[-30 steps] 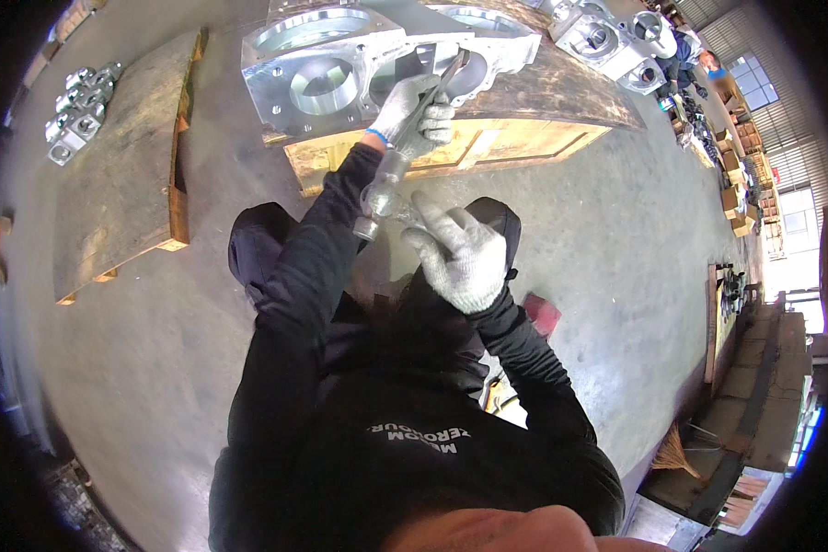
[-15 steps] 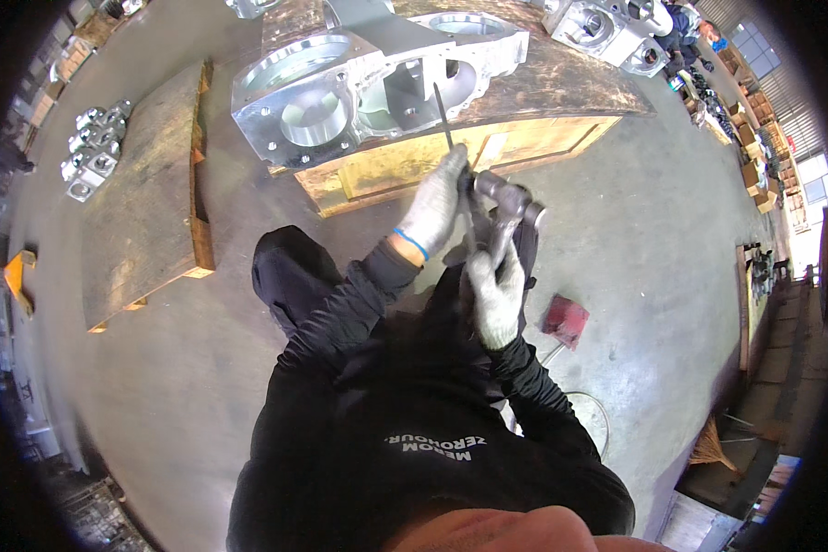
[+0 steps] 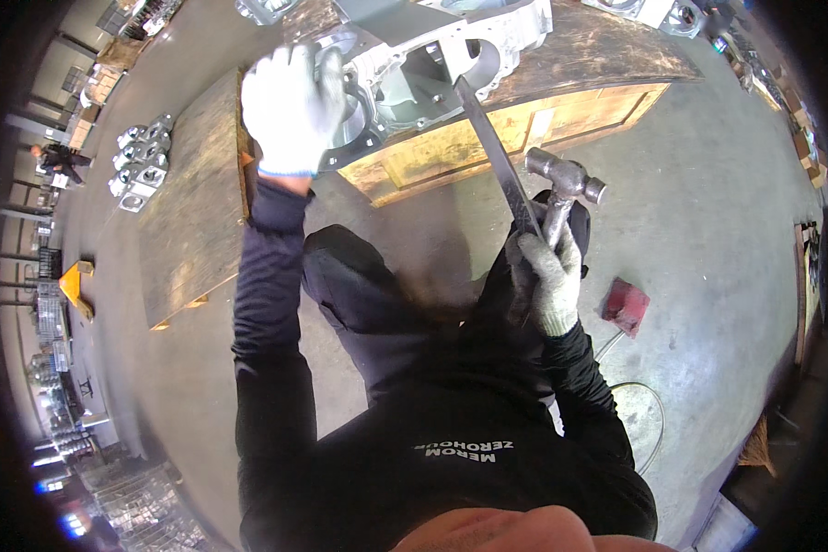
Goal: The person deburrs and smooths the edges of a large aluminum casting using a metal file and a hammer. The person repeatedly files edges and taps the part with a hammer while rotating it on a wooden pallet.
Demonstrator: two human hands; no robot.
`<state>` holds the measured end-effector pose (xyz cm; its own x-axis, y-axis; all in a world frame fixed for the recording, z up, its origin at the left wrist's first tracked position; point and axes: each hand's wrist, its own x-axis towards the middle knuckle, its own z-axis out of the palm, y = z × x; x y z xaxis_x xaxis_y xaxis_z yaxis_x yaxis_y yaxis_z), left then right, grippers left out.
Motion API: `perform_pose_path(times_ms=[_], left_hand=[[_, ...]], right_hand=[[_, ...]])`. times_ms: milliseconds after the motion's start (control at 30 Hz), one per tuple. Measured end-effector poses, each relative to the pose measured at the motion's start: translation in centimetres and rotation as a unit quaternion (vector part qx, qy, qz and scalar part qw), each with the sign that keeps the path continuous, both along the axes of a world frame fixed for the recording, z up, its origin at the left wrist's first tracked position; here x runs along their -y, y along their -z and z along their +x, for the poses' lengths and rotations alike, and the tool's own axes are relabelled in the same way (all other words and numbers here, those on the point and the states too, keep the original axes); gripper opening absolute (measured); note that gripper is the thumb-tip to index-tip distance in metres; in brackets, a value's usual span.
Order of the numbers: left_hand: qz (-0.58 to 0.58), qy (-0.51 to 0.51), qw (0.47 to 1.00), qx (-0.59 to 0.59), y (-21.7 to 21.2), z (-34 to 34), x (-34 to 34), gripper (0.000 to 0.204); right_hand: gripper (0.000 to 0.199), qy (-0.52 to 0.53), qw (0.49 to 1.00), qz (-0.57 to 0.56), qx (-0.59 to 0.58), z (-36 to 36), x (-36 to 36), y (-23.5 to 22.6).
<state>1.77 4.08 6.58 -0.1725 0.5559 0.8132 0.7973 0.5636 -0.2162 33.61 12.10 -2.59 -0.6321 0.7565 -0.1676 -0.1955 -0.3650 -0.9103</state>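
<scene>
My left hand (image 3: 290,109), in a white glove, rests on the rim of a large grey metal casting (image 3: 414,64) that lies on a wooden pallet (image 3: 488,138). My right hand (image 3: 547,276), in a grey glove, grips two things together: a ball-peen hammer (image 3: 566,184) with its head up, and a long flat metal bar (image 3: 492,152). The bar's far end reaches up to the casting's opening. My dark trousers and knees fill the space below both hands.
A second wooden pallet (image 3: 189,212) lies to the left, with several small metal castings (image 3: 143,166) beyond it. A red block (image 3: 626,305) and a hose (image 3: 639,405) lie on the concrete floor at right. Another person (image 3: 60,158) stands far left. More castings (image 3: 658,11) sit top right.
My left hand has let go of the bar and hammer and moved up left onto the casting's rim. My right hand now holds both tools alone.
</scene>
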Motion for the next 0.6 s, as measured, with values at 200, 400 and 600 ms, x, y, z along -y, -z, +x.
perform_pose_path(times_ms=[200, 400, 600], left_hand=[[-0.066, 0.047, 0.997, -0.015, 2.5, -5.4, 1.4, 0.038], [-0.105, 0.017, 0.994, 0.028, 2.1, -11.9, 2.5, 0.041], [0.194, 0.058, 0.975, 0.094, 6.9, -1.3, 2.7, 0.022]], right_hand=[[0.046, -0.054, 0.998, -0.005, 0.004, -0.2, -1.7, -0.4], [0.044, -0.156, 0.987, -0.008, 0.025, -1.5, -2.5, -1.1], [0.042, -0.194, 0.981, -0.017, -0.012, -3.9, -2.8, -0.7]])
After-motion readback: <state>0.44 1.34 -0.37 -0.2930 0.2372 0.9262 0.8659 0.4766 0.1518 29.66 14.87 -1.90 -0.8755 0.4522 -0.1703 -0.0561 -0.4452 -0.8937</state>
